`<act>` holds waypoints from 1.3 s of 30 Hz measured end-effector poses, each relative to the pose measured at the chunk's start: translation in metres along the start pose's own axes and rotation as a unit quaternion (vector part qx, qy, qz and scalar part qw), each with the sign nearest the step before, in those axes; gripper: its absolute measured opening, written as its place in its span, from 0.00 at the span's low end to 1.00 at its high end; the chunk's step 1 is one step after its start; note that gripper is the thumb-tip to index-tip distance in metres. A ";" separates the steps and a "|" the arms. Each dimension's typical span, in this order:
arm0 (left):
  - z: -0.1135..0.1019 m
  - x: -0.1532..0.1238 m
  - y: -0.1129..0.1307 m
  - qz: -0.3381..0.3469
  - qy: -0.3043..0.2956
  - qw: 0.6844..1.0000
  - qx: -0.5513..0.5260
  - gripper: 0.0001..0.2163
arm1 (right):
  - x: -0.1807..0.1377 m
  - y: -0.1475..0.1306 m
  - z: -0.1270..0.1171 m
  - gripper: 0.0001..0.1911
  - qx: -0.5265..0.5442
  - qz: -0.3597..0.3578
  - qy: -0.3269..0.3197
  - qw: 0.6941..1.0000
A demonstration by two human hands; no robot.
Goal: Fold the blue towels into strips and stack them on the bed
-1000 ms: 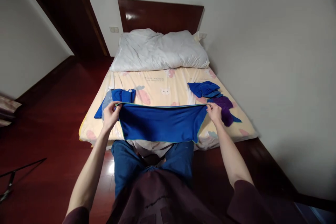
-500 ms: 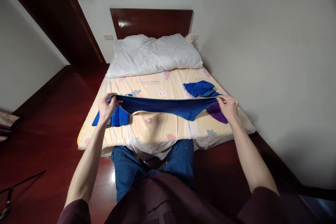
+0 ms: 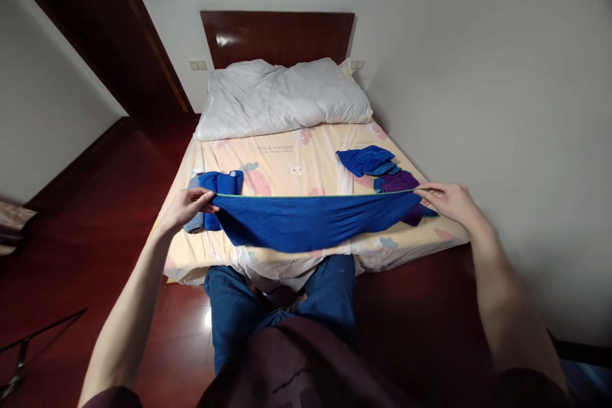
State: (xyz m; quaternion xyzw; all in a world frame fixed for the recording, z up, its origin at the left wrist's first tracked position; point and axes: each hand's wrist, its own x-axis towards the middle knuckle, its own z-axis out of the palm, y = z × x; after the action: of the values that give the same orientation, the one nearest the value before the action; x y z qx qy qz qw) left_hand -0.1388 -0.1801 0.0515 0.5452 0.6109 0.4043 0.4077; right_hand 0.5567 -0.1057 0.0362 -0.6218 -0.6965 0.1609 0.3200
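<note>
The left hand point(image 3: 186, 207) and the right hand point(image 3: 447, 201) hold a blue towel point(image 3: 306, 223) stretched wide between them, in the air just above the near end of the bed point(image 3: 287, 169). The fingers point(image 3: 205, 199) of the left hand are pinched together on the towel's upper left corner, and the fingers point(image 3: 425, 190) of the right hand are pinched on its upper right corner. The top edge runs taut and nearly level, and the rest of the towel sags below it in a shallow curve over the foot of the bed. Just beyond the left hand a folded blue cloth point(image 3: 222, 183) lies on the cream sheet printed with small cartoon animals, with a grey cloth point(image 3: 194, 224) touching its left side. Near the right hand a rumpled blue heap point(image 3: 368, 160) lies on the sheet, and a purple cloth point(image 3: 396, 182) touches its near side, partly hidden behind the towel. A white quilt point(image 3: 282, 95) is bunched across the head of the bed against a dark wooden headboard point(image 3: 277, 35). The bed's right side stands against a white wall point(image 3: 478, 76). The floor point(image 3: 95, 236) is dark red polished wood, and a dark wooden door frame point(image 3: 119, 32) rises at the left. The person's legs in blue jeans point(image 3: 234, 306) press against the foot of the bed.
</note>
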 end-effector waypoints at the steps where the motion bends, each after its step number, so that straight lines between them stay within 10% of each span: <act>1: 0.002 0.009 0.000 -0.009 -0.018 1.000 0.000 0.22 | 0.009 0.001 0.002 0.21 -0.013 0.004 -0.014 1.000; 7: 0.032 0.082 -0.010 -0.010 0.007 1.000 -0.010 0.20 | 0.068 -0.002 0.040 0.11 -0.061 0.027 -0.037 0.997; 13: 0.027 0.144 0.017 0.153 0.169 0.974 -0.019 0.19 | 0.105 -0.033 0.046 0.11 -0.112 -0.077 0.166 0.977; 21: 0.014 0.120 0.051 0.371 0.267 0.889 -0.036 0.18 | 0.069 -0.039 0.032 0.15 -0.095 -0.184 0.371 0.905; 26: 0.057 0.058 -0.037 0.292 0.252 0.917 0.100 0.18 | 0.002 0.022 0.082 0.12 -0.093 -0.173 0.362 0.911; 33: 0.135 -0.007 -0.217 0.093 0.015 0.975 0.202 0.16 | -0.100 0.101 0.193 0.16 -0.051 0.015 0.136 0.989; 39: 0.151 -0.023 -0.251 0.055 0.008 0.969 0.242 0.15 | -0.134 0.123 0.238 0.13 -0.021 0.114 0.055 0.992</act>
State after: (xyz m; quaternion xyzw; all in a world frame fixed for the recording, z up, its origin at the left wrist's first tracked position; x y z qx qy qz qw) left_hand -0.0802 -0.2155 -0.2342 0.6571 0.6630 0.2701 0.2360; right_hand 0.4996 -0.1727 -0.2500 -0.7118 -0.6052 0.1474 0.3246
